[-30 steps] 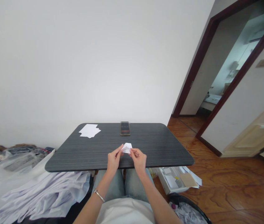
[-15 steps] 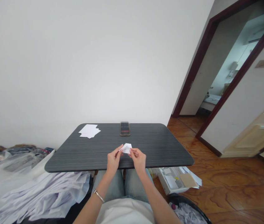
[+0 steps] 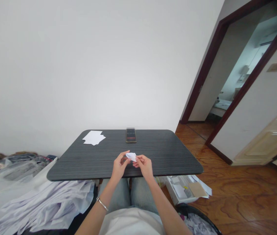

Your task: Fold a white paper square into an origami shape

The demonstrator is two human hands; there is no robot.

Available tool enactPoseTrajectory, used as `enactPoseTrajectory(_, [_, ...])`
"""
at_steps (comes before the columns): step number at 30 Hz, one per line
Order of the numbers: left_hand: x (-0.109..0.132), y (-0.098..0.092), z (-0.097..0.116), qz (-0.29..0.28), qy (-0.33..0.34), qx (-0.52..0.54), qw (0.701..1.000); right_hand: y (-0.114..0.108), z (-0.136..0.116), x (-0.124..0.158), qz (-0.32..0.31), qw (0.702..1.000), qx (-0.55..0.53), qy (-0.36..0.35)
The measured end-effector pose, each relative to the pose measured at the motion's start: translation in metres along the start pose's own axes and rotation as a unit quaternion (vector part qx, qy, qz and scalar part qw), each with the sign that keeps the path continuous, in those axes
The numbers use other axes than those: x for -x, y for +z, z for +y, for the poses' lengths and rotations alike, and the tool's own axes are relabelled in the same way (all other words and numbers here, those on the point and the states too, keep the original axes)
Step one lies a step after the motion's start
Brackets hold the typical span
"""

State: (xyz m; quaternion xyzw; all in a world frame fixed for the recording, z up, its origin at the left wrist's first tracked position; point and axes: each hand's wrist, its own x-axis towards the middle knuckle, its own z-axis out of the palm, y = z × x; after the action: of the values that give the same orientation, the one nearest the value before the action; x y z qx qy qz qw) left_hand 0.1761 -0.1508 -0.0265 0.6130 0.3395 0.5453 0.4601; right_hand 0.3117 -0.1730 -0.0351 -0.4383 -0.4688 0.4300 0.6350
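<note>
A small folded piece of white paper (image 3: 131, 156) is held just above the front part of the dark table (image 3: 158, 153). My left hand (image 3: 120, 165) pinches its left side between thumb and fingers. On the right edge of the paper, my right hand (image 3: 144, 165) grips with thumb and fingertips. Both hands are close together over the table's near edge. The finer folds of the paper are too small to make out.
White paper sheets (image 3: 93, 137) lie at the table's back left, and a phone (image 3: 131, 135) rests at the back middle. Below right stand a white box (image 3: 177, 195) of papers and a black bag (image 3: 199, 222). White cloth (image 3: 47, 205) is heaped at lower left.
The paper between my hands has turned and now looks flatter and narrower. My left fingers have shifted around its left side, and my right hand has moved slightly left.
</note>
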Motion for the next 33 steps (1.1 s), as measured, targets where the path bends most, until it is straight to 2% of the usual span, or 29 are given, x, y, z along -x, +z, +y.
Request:
enactPoseTrajectory(10, [0.0009,-0.0001,0.0022,0.027,-0.001,-0.015,1.000,0.0011,0.0003,0.0002,-0.046,0.999,0.010,0.009])
enactPoseTrajectory(21, [-0.0028,-0.0018,-0.0001,0.001,-0.022,-0.031,0.999,0.0015,0.0008,0.0004,-0.069,0.997,0.021,0.016])
enactPoseTrajectory(33, [-0.0006,-0.0012,0.0026,0.051,-0.010,-0.054,0.997,0.0018,-0.0021,-0.0005,-0.110,0.993,0.014,0.033])
